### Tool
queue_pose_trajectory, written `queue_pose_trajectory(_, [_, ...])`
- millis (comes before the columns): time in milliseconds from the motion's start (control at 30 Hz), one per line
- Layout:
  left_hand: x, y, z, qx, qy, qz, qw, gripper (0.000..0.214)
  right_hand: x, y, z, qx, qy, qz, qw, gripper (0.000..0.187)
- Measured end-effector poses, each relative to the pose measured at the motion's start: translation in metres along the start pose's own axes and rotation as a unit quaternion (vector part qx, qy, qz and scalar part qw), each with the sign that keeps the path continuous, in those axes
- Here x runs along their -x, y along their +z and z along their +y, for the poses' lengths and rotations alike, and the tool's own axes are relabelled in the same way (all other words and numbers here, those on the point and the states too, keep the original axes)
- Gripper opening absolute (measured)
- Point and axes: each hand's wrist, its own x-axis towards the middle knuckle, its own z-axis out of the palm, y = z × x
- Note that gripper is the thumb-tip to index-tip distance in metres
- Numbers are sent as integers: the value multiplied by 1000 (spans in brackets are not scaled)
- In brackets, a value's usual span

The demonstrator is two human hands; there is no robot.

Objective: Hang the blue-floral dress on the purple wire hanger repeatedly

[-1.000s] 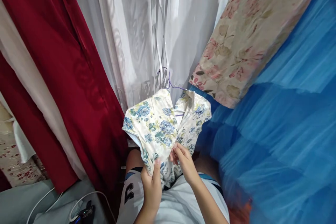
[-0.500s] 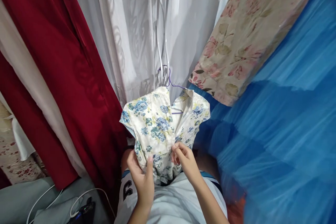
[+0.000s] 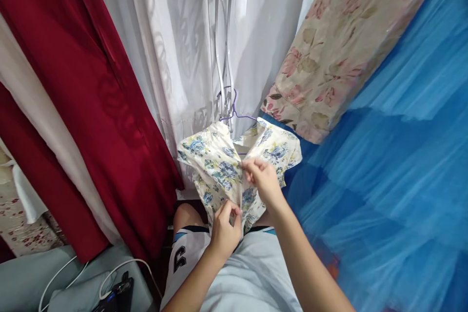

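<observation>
A white cap-sleeved dress (image 3: 223, 170) with blue flowers hangs on a thin purple hanger (image 3: 234, 107) in front of my lap. Its V-shaped opening faces me, and its lower end is out of sight between my legs. My right hand (image 3: 262, 179) pinches the edge of that opening just below the neckline. Lower on the same seam, my left hand (image 3: 226, 231) has thumb and fingertips closed on the cloth. Whether a zip pull or only fabric is between my fingers is too small to tell.
White straps (image 3: 221, 53) run down to the hanger before white curtains (image 3: 183, 58). Red cloth (image 3: 109, 107) hangs at left; a pink-flowered cloth (image 3: 310, 73) and blue tulle (image 3: 383, 180) hang at right. A dark device (image 3: 119, 295) with a white cable (image 3: 127, 263) lies lower left.
My right hand has moved up the opening toward the neckline. My left hand has shifted right from the dress's side to the seam and closed there. The dress's upper part is spread wider.
</observation>
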Motion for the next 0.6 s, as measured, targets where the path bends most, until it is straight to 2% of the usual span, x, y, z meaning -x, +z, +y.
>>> queue_pose_trajectory(133, [4,9,-3,-20,12,-75,997,17,-65,9,-39,-7,-56,29,998,18])
queue_pose_trajectory(200, [-2,11,-3,-25,23,-111,993,18,-76,14,-47,0,-79,34,996,18])
queue_pose_trajectory(267, [-18,4,2,-15,34,-127,991,19,-72,17,-47,14,-92,27,995,17])
queue_pose_trajectory(333, [-48,-12,14,4,55,-98,994,26,-60,17,-43,29,-98,17,995,17])
queue_pose_trajectory(433, [-109,-42,43,2,128,4,992,38,-46,15,-35,42,-98,4,994,17])
queue_pose_trajectory(467, [-129,-50,52,-17,160,8,987,38,-44,14,-33,47,-103,1,994,18])
queue_pose_trajectory(533, [-161,-61,67,-64,223,-7,973,23,-44,13,-32,67,-118,2,991,21])
queue_pose_trajectory(600, [-179,-64,76,-103,263,-2,959,14,-47,14,-30,97,-137,17,986,22])
